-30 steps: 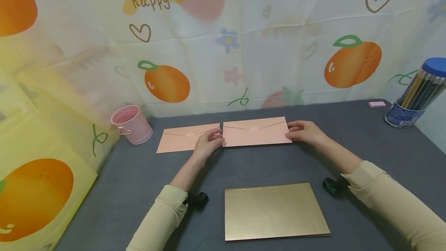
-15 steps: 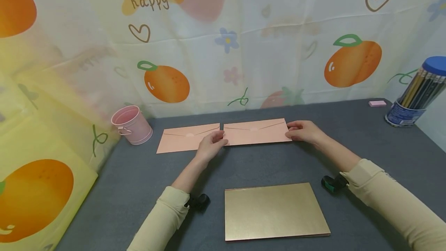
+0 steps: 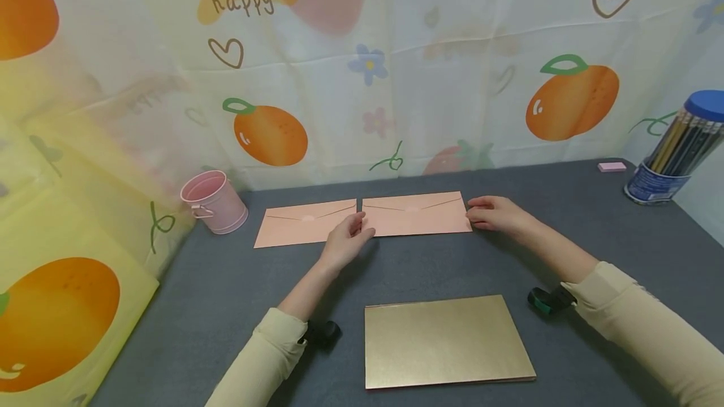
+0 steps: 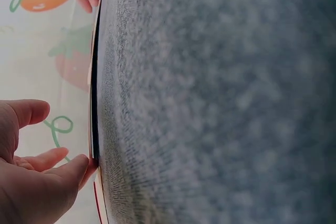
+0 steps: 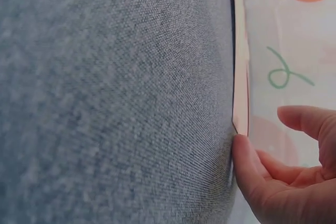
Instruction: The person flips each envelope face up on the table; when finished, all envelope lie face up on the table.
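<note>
Two pink envelopes, a gold card and a pink bucket are set on grey felt.

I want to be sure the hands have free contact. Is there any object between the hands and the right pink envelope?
Nothing visible. The left hand touches the left end of the right pink envelope, and the right hand touches its right end. The other pink envelope lies beside it, not between.

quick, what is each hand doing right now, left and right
Left hand: open, fingertips touching the left end of the right-hand pink paper envelope.
Right hand: open, fingertips at that envelope's right end.
</note>
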Demonstrator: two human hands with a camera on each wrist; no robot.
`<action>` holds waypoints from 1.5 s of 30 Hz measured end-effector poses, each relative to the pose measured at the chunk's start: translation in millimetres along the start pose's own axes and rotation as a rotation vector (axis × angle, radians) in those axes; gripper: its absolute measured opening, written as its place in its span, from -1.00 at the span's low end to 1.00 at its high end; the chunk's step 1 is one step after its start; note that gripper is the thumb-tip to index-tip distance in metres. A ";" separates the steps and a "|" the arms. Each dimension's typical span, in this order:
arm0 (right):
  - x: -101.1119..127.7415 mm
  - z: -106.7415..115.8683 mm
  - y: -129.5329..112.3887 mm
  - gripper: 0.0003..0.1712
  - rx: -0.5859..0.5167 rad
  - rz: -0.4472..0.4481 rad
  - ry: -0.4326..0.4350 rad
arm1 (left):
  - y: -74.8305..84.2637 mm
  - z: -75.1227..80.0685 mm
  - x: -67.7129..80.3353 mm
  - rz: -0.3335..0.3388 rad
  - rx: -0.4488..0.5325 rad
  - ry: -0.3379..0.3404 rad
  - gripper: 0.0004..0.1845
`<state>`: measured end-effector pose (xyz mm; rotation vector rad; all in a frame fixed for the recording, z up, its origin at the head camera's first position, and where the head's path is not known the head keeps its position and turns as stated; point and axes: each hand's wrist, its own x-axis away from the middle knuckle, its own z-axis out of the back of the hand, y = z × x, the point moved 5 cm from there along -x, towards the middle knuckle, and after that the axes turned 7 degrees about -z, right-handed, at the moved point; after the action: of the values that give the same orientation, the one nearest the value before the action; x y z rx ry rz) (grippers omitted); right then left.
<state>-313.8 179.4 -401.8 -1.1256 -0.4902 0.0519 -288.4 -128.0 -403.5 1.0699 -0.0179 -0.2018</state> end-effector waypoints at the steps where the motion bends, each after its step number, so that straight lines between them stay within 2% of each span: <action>1: 1.8 0.4 -0.7 -0.28 0.010 0.005 -0.004 | -0.1 0.2 0.1 -0.004 -0.003 0.005 -0.43; 9: 14.1 0.6 -3.6 -0.30 0.097 0.035 0.017 | 5.7 5.3 8.5 -0.065 0.011 0.054 -0.53; 12: 22.5 -0.8 -5.2 -0.32 0.125 0.073 0.037 | 11.7 4.9 15.1 -0.136 0.002 0.047 -0.62; 13: 25.8 -1.8 -5.8 -0.33 0.138 0.092 0.042 | 19.1 5.1 20.0 -0.156 0.006 0.041 -0.65; 15: 33.6 -4.3 -7.0 -0.38 0.165 0.141 0.058 | 24.5 3.5 26.2 -0.200 0.006 0.017 -0.71; 18: 47.0 -9.9 -8.5 -0.48 0.231 0.225 0.084 | 31.4 -0.8 37.1 -0.258 0.009 -0.053 -0.76; 22: 66.6 -20.3 -9.3 -0.59 0.336 0.317 0.103 | 35.0 -9.6 54.1 -0.358 -0.022 -0.219 -0.71; 27: 91.5 -38.3 -10.2 -0.63 0.463 0.448 0.051 | 43.2 -20.9 80.9 -0.494 -0.189 -0.467 -0.52; 29: 100.8 -45.7 -10.8 -0.63 0.513 0.512 0.016 | 44.2 -25.0 90.5 -0.508 -0.269 -0.556 -0.40; 31: 109.6 -52.6 -10.2 -0.60 0.552 0.566 -0.024 | 44.7 -27.9 99.8 -0.494 -0.317 -0.640 -0.27; 33: 117.4 -59.2 -8.5 -0.54 0.595 0.601 -0.068 | 44.8 -30.2 107.9 -0.481 -0.361 -0.700 -0.17; 36: 127.9 -66.7 -2.6 -0.39 0.646 0.588 -0.132 | 45.0 -32.3 118.0 -0.485 -0.412 -0.749 -0.06; 39: 136.5 -71.5 5.0 -0.21 0.689 0.545 -0.177 | 45.0 -33.3 126.9 -0.519 -0.462 -0.763 -0.01; 45: 146.6 -75.1 15.8 0.01 0.760 0.557 -0.187 | 44.8 -31.1 138.9 -0.618 -0.562 -0.723 0.05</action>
<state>-149.5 163.9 -389.5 -0.4753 -0.2636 0.7729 -141.7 -104.3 -391.0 0.3695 -0.2666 -1.0802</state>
